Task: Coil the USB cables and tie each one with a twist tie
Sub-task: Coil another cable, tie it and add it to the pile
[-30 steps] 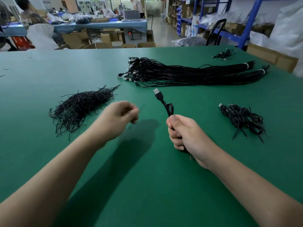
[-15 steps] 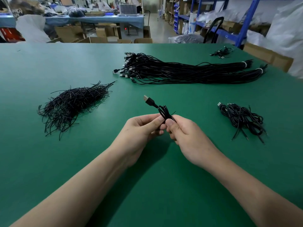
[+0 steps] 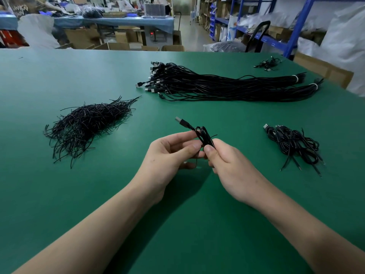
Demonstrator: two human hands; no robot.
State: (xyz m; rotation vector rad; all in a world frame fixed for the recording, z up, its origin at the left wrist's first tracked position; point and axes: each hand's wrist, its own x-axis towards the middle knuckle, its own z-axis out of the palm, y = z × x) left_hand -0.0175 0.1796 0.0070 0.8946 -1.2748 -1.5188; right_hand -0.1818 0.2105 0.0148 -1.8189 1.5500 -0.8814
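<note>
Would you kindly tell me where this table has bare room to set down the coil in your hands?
Bare table lies between the held coil and the finished coils, in front of the cable bundle. The far left, beyond the twist ties, is free too. Bundle and ties are the crowded spots.

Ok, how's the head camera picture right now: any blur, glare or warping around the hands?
Head view: left hand, right hand and coiled cable are sharp, with no motion blur; soft shadows lie on the green table under both forearms; no glare there; wide-angle warping tilts the blue shelving at top right; the background looks softer.
</note>
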